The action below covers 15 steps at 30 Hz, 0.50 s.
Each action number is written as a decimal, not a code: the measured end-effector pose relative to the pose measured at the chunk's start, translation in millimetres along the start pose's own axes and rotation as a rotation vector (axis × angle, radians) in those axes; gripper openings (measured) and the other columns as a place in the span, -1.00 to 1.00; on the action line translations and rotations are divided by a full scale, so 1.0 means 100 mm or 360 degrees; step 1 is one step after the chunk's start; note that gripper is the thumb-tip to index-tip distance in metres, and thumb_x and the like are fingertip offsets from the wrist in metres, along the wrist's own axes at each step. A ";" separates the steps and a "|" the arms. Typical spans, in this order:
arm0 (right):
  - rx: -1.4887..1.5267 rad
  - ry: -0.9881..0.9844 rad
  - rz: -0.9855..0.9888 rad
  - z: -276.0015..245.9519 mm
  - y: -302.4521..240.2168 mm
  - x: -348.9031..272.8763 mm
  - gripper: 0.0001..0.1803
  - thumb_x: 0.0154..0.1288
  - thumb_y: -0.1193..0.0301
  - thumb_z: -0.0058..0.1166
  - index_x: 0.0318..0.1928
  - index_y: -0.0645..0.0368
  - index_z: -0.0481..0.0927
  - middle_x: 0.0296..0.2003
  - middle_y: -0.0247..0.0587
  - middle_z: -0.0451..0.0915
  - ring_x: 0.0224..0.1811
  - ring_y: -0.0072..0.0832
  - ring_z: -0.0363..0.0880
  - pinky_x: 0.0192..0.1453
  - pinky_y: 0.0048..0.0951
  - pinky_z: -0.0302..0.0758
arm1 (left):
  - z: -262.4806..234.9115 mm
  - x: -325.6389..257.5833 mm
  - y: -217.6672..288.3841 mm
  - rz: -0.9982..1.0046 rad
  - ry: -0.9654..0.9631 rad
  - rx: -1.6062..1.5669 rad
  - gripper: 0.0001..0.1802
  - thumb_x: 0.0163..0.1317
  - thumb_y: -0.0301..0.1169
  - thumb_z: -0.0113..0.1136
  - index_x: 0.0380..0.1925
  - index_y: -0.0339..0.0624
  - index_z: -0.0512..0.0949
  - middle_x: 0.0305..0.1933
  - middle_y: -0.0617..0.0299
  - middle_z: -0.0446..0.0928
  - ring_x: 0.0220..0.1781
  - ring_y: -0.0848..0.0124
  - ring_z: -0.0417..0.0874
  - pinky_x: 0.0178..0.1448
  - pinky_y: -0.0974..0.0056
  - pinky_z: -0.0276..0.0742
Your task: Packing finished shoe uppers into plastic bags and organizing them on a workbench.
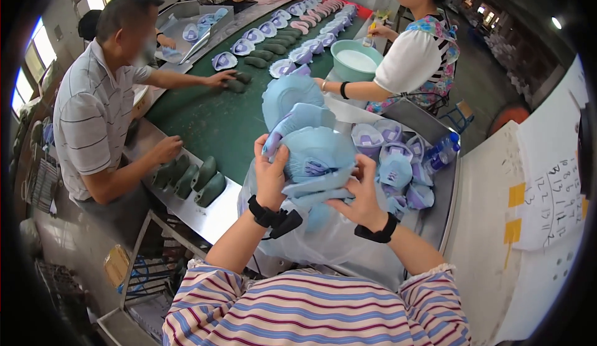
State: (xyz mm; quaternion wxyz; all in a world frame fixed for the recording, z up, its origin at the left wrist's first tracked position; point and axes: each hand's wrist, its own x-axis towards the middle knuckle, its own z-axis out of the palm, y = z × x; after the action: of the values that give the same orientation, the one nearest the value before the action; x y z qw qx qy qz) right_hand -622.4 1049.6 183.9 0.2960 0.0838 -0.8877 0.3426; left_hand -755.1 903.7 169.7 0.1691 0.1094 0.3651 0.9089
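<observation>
My left hand [272,175] is closed on the left edge of a light blue shoe upper [318,148], which has a purple patch and a scalloped rim. At its lower right edge, my right hand [364,193] pinches the same upper between thumb and fingers. More light blue uppers [291,97] lean just beyond it, close to my left fingertips. Below both hands hangs a translucent plastic bag [311,240], with further blue pieces showing through. Parts of my fingers are hidden behind the upper.
A green conveyor belt [199,119] carries rows of purple-white uppers [254,35] and dark green shoe lasts [261,54]. At left, a person [102,122] touches lasts. At right, another person [416,60] holds a brush over a mint basin [356,60]. Finished-looking uppers [395,169] pile beside a bottle [441,153].
</observation>
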 end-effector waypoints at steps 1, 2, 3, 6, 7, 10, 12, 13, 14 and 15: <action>-0.0008 0.0059 -0.0002 0.01 -0.04 -0.04 -0.56 -0.25 0.44 0.38 -0.27 0.25 0.52 0.16 0.03 0.05 0.06 -0.09 0.32 -0.02 -0.28 0.45 | 0.02 -0.02 0.02 0.0018 -0.0012 0.0044 -0.51 0.14 -0.33 0.22 -0.01 -0.03 0.19 -0.08 0.25 0.36 -0.13 0.49 0.40 -0.06 0.37 0.39; 0.0001 0.0051 -0.0004 0.01 -0.08 -0.02 -0.56 -0.25 0.44 0.38 -0.27 0.25 0.52 0.16 0.03 0.05 0.06 -0.09 0.32 -0.02 -0.28 0.45 | 0.04 -0.04 0.02 0.0036 -0.0020 0.0087 -0.53 0.15 -0.32 0.21 -0.02 -0.03 0.19 -0.09 0.26 0.36 -0.14 0.50 0.40 -0.07 0.37 0.40; -0.0052 0.0121 -0.0049 -0.01 -0.13 0.01 -0.57 -0.24 0.46 0.38 -0.26 0.24 0.52 0.16 0.02 0.04 0.04 -0.11 0.33 -0.02 -0.27 0.44 | 0.07 -0.04 0.03 0.0036 0.0008 0.0109 -0.53 0.15 -0.30 0.20 -0.03 -0.03 0.19 -0.12 0.28 0.37 -0.16 0.51 0.39 -0.08 0.38 0.39; -0.0175 0.0027 -0.0259 -0.15 -0.22 0.15 -0.51 -0.25 0.48 0.37 -0.19 0.19 0.50 0.16 0.01 0.03 0.02 -0.12 0.33 -0.01 -0.25 0.43 | 0.12 0.00 0.03 0.0083 0.0135 0.0028 -0.53 0.14 -0.29 0.22 -0.05 -0.03 0.18 -0.18 0.31 0.38 -0.17 0.52 0.39 -0.11 0.41 0.38; -0.0248 -0.0138 -0.0425 -0.19 -0.22 0.17 -0.44 -0.27 0.49 0.38 -0.12 0.15 0.48 0.17 0.01 0.02 0.01 -0.12 0.33 -0.01 -0.24 0.42 | 0.12 -0.03 0.02 0.0081 0.0137 0.0030 -0.53 0.14 -0.29 0.22 -0.05 -0.03 0.18 -0.18 0.31 0.38 -0.17 0.52 0.39 -0.11 0.41 0.38; 0.0359 -0.0081 0.0084 -0.19 -0.15 0.04 -0.29 -0.33 0.48 0.37 -0.03 0.07 0.39 0.14 0.00 0.10 0.00 -0.08 0.32 -0.01 -0.19 0.39 | 0.16 -0.06 -0.02 -0.0020 0.0141 0.0150 -0.55 0.15 -0.30 0.21 -0.08 -0.05 0.18 -0.21 0.32 0.37 -0.19 0.54 0.38 -0.13 0.42 0.37; 0.0308 -0.0080 0.0222 -0.26 -0.36 0.20 -0.28 -0.35 0.47 0.37 -0.04 0.07 0.36 0.10 -0.01 0.17 -0.01 -0.07 0.31 -0.03 -0.18 0.39 | 0.23 -0.12 0.01 0.0020 0.0042 0.0232 -0.57 0.17 -0.28 0.18 -0.09 -0.06 0.18 -0.19 0.30 0.35 -0.21 0.56 0.37 -0.15 0.43 0.36; 0.0258 -0.0079 0.0349 -0.28 -0.43 0.28 -0.27 -0.38 0.47 0.36 -0.05 0.06 0.34 0.05 -0.02 0.24 -0.02 -0.06 0.31 -0.04 -0.17 0.39 | 0.19 -0.13 -0.02 0.0019 0.0054 0.0238 -0.57 0.17 -0.28 0.18 -0.09 -0.06 0.18 -0.19 0.30 0.35 -0.21 0.56 0.37 -0.15 0.43 0.36; 0.0254 -0.0076 0.0354 -0.29 -0.42 0.31 -0.27 -0.38 0.47 0.36 -0.05 0.06 0.34 0.05 -0.02 0.24 -0.02 -0.06 0.31 -0.04 -0.17 0.39 | 0.18 -0.12 -0.07 0.0207 0.0017 0.0419 -0.59 0.19 -0.28 0.16 -0.09 -0.06 0.18 -0.17 0.29 0.34 -0.21 0.56 0.36 -0.15 0.42 0.36; 0.0063 -0.0026 0.0207 -0.30 -0.40 0.34 -0.31 -0.38 0.47 0.35 -0.09 0.09 0.34 0.01 -0.03 0.28 -0.03 -0.07 0.31 -0.07 -0.21 0.39 | 0.17 -0.11 -0.09 0.0397 -0.0020 0.0599 -0.61 0.21 -0.28 0.13 -0.08 -0.06 0.18 -0.15 0.27 0.34 -0.20 0.56 0.35 -0.15 0.41 0.37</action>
State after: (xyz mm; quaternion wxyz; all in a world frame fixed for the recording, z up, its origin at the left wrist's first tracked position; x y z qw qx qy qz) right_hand -621.7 1041.1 243.9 0.2641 0.0345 -0.8867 0.3779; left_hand -737.1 916.7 174.5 0.0343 0.1891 0.5110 0.8379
